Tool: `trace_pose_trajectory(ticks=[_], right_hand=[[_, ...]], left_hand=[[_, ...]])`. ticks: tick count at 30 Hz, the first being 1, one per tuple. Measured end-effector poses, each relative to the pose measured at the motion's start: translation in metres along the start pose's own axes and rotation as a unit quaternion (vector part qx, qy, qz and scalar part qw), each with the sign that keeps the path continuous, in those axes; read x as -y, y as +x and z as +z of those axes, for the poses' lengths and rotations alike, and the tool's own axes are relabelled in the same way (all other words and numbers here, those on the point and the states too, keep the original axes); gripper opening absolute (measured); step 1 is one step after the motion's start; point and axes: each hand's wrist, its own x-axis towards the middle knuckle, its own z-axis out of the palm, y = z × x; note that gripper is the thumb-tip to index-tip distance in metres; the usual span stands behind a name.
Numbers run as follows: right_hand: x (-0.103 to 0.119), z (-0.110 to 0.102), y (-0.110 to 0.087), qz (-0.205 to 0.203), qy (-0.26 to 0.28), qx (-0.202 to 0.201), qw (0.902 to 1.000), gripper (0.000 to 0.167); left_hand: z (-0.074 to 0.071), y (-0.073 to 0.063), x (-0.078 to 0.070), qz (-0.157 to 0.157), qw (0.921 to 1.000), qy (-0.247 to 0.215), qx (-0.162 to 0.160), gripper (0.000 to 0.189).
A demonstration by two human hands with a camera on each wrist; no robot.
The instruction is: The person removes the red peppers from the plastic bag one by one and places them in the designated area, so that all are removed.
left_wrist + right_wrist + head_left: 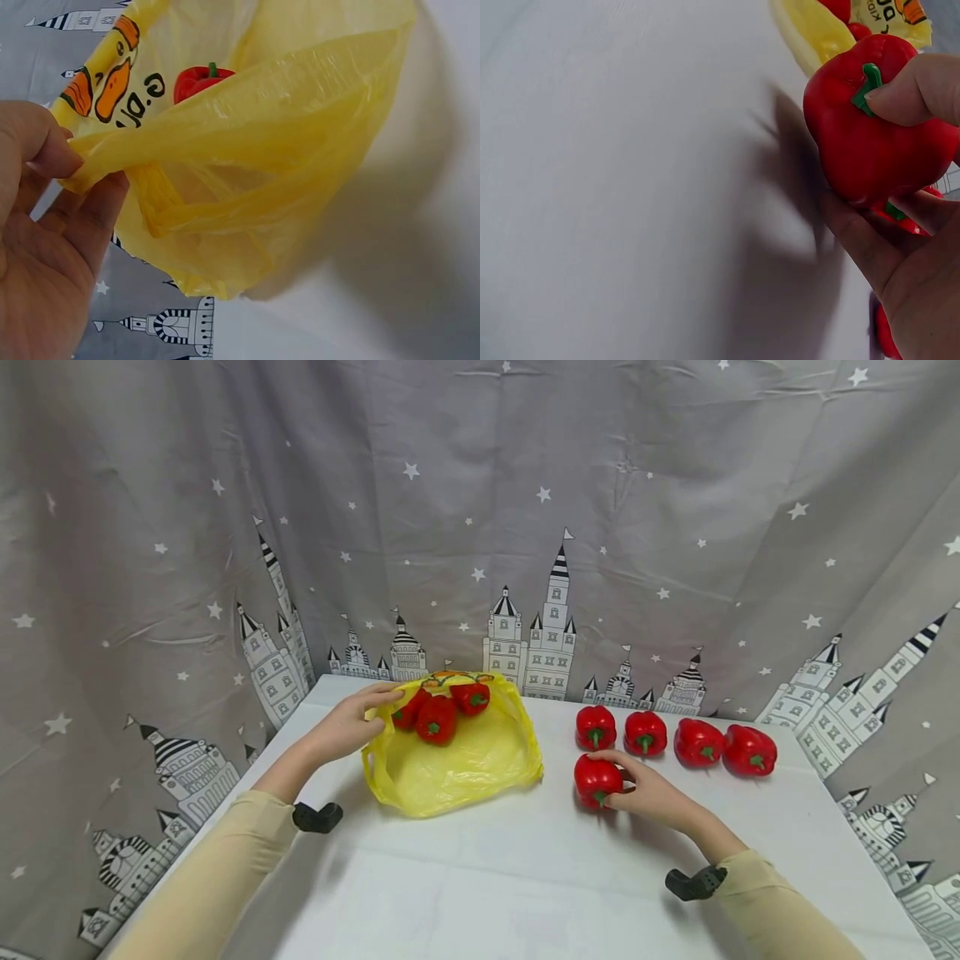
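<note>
A yellow plastic bag [480,768] lies with its mouth spread toward me, and a few red bell peppers [437,720] sit inside it. My left hand [348,724] pinches the bag's rim between thumb and fingers; the left wrist view shows the folded edge [97,154] in that grip. To the right of the bag, my right hand [647,789] holds another red bell pepper [597,781]. In the right wrist view the thumb presses beside its green stem [868,88], with fingers around the far side. A shadow below suggests it is just off the table.
Behind the right hand, several red bell peppers stand in a row: one [596,727] at the left end, another [750,750] at the right. The white table [450,893] backs onto a grey curtain [480,510] printed with castles and stars.
</note>
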Motion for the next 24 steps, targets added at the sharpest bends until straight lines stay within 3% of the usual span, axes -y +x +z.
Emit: trace_pose_trajectory(ticks=[8, 24], right_hand=[[-0.007, -0.002, 0.000, 0.005, 0.000, -0.003, 1.0000, 0.077], [-0.008, -0.005, -0.003, -0.006, 0.001, 0.004, 1.0000, 0.075]], left_hand=[[-0.006, 0.009, -0.003, -0.019, 0.9998, 0.002, -0.011, 0.057], [-0.015, 0.021, -0.008, -0.034, 0.9971, -0.062, -0.030, 0.059]])
